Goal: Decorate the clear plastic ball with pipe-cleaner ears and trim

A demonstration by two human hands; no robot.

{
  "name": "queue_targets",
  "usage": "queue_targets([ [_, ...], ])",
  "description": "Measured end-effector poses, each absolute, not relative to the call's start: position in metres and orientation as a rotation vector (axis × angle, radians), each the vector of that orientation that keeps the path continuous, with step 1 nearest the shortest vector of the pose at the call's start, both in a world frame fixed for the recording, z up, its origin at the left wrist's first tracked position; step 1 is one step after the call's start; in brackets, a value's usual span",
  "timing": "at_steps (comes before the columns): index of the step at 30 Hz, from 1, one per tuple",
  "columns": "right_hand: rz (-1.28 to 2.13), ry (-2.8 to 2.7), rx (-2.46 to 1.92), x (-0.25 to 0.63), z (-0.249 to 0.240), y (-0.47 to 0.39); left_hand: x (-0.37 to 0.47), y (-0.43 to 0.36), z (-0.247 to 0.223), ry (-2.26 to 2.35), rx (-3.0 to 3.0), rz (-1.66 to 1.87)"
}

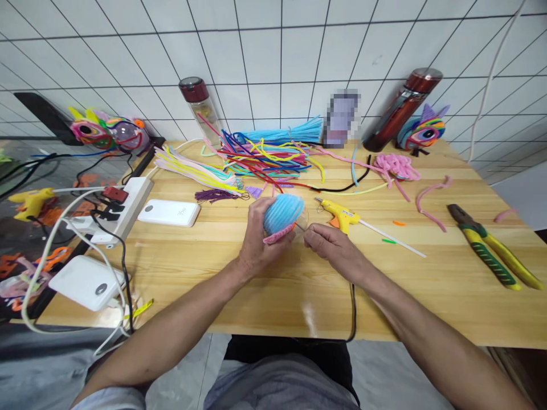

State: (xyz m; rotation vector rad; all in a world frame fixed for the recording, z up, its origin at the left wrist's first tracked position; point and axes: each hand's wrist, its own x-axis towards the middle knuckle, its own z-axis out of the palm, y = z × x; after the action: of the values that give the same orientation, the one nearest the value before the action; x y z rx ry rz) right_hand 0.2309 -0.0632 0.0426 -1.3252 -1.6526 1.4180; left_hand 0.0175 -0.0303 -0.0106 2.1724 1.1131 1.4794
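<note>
A ball (284,214) wrapped in light blue fuzzy strands, with a pink strip along its lower edge, is held by my left hand (259,238). Its right side looks clear and see-through. My right hand (325,240) is closed in a pinch around a thin dark tool (300,226), whose far end points at the ball's right side. Just beyond my right hand, a yellow glue gun (339,214) lies with a white glue stick (395,239) reaching out from its back.
Pipe cleaners (273,151) are heaped at the back. Pliers (487,242) lie at the right. A white power bank (168,212), a power strip (123,213) and cables occupy the left. Two bottles (197,105) (401,111) and a phone (341,118) stand near the wall.
</note>
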Motion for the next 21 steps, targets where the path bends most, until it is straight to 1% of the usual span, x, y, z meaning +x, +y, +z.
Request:
queue_targets([
  [11,1.729,-1.392,-1.193,0.2324,0.0365,-0.0619,0.0165,-0.0305,-0.0103,1.11,2.196,1.475],
  [21,1.754,-1.376,-1.202,0.2313,0.0445,-0.0621,0.0156,-0.0309,-0.0108,1.109,2.193,1.46],
])
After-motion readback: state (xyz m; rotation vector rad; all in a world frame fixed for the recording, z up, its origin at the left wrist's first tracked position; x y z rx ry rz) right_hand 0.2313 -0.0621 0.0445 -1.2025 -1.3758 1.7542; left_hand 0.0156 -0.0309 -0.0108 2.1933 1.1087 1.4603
